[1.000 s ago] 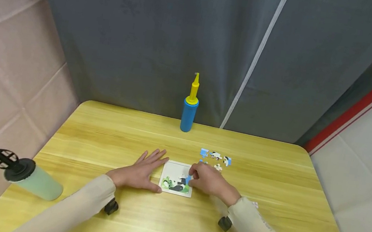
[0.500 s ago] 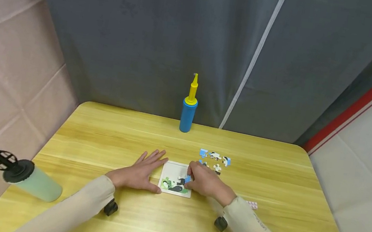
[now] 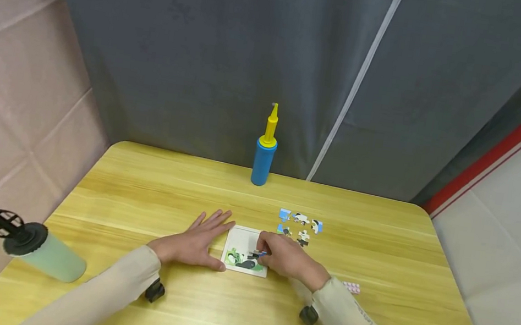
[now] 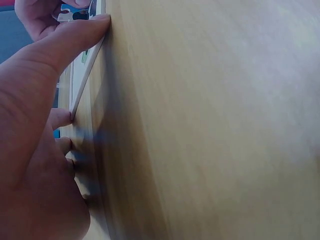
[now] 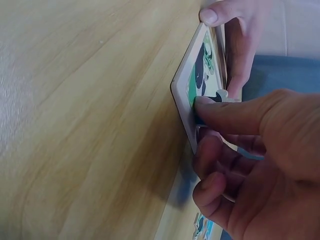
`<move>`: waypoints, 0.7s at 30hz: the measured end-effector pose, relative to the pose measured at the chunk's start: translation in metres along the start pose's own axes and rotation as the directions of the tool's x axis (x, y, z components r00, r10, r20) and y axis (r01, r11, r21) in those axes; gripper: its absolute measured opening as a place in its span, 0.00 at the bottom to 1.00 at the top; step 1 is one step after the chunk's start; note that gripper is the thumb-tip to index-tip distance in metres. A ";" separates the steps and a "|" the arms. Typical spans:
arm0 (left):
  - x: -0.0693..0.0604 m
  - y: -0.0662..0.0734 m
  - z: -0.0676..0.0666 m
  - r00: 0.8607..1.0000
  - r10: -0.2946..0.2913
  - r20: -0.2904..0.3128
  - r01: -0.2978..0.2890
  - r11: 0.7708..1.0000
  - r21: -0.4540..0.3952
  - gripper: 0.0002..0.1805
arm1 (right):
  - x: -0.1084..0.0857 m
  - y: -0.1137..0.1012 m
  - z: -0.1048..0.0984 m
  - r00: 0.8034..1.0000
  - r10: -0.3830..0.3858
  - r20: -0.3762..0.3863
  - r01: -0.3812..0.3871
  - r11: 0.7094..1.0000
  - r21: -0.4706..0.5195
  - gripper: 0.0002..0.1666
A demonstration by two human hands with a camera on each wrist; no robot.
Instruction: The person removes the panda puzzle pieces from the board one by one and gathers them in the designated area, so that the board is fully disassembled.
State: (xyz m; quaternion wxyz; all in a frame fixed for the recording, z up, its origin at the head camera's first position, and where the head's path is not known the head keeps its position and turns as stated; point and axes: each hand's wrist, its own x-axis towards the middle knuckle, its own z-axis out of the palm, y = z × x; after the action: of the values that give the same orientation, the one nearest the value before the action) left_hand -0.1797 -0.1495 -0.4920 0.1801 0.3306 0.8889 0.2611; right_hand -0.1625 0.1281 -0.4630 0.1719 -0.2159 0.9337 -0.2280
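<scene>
A square white puzzle tray (image 3: 241,235) lies flat in front of me, with green and black-and-white panda pieces (image 3: 242,260) fitted along its near side. My left hand (image 3: 194,242) is spread beside it, thumb and fingertip touching the tray's left edge. My right hand (image 3: 287,255) pinches a puzzle piece (image 5: 218,96) between thumb and curled fingers, over the tray's right side. That piece shows blue, black and white, and is tilted up from the tray. Its far part is hidden by the fingers.
Several loose puzzle pieces (image 3: 301,219) lie beyond my right hand. A pink studded block (image 3: 352,287) is by the right sleeve. A blue and yellow hand pump (image 3: 264,157) stands at the back; a pale green bottle-shaped thing with a black nozzle (image 3: 48,252) is at left.
My right hand has shifted slightly left over the tray, and the pinched piece has turned and tilted. More of the loose pieces behind it show now. The left hand stays in place.
</scene>
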 end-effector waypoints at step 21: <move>0.000 -0.001 0.000 1.000 -0.006 0.007 0.006 1.000 0.001 0.61 | -0.009 0.008 -0.008 0.983 -0.152 -0.099 0.144 0.986 -0.087 0.09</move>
State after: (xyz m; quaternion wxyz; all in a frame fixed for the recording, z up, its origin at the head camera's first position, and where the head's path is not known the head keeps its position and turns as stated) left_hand -0.1800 -0.1501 -0.4923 0.1838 0.3289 0.8894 0.2587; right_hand -0.1607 0.1415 -0.4582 0.0962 -0.2790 0.9312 -0.2138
